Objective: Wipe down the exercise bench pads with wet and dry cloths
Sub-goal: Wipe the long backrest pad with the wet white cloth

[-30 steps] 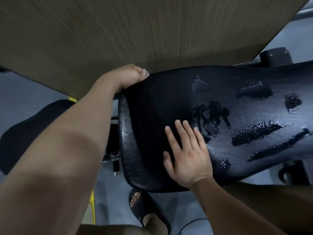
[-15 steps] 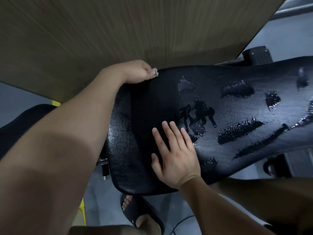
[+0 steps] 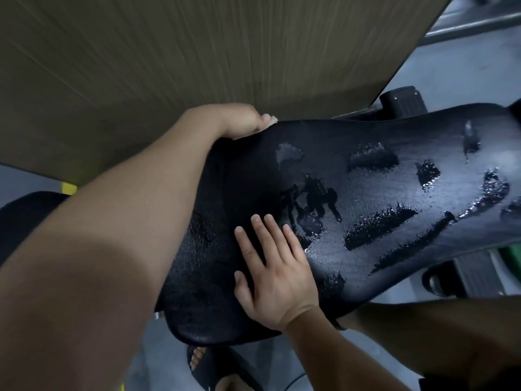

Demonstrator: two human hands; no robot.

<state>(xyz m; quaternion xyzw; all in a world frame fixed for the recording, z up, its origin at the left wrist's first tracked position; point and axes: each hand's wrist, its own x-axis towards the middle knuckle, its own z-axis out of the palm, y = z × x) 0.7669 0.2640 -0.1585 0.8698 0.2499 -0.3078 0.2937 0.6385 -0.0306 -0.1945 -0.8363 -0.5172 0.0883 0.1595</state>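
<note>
1. A wood-grain wall [image 3: 169,52] fills the background beyond the left hand [image 3: 242,121]; grey floor [image 3: 451,69] shows to its right.
2. The black pad [image 3: 366,153] lies under both hands and stretches away to the right of them.
3. The left hand curls over the pad's far edge, gripping it. Something pale shows at its fingertips, too small to tell.
4. The right hand [image 3: 277,277] lies flat on the pad's near side, fingers straight and slightly spread, holding nothing.
5. Wet streaks [image 3: 377,224] glisten just right of the right hand's fingertips.
6. A sandalled foot [image 3: 214,365] stands below the right hand.
</note>
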